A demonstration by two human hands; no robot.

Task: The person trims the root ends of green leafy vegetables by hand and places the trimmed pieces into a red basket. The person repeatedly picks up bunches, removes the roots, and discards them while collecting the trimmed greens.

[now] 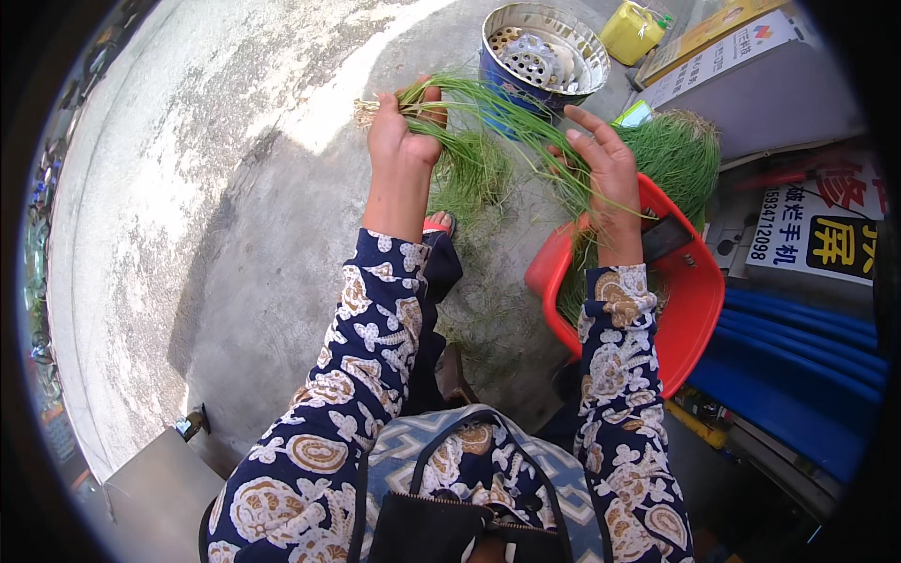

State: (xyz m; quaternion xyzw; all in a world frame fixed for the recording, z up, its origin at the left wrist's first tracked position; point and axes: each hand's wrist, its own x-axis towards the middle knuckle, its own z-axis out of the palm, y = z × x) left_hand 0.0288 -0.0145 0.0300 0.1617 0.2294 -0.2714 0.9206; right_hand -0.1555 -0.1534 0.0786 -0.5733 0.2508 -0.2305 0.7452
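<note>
A bunch of thin green stalks (pixel 493 105), likely chives, stretches between my two hands. My left hand (pixel 408 130) grips it near the pale root end, and the roots stick out on the left. My right hand (pixel 607 158) holds the drooping leafy ends between thumb and fingers, with some fingers lifted. Under that forearm stands a red plastic basket (pixel 693 310) with more green stalks inside, partly hidden by my sleeve. A loose pile of stalks (pixel 473 169) lies on the concrete floor past my left hand. Beyond the basket sits a large dense bundle of greens (pixel 672 151).
A blue metal bucket (pixel 493 84) with a perforated insert stands at the top, beside a yellow jerrycan (pixel 632 34). Sign boards (pixel 809 232) bearing writing and blue stacked panels (pixel 795 380) line the right side. A foot in a sandal (pixel 440 221) rests near the pile.
</note>
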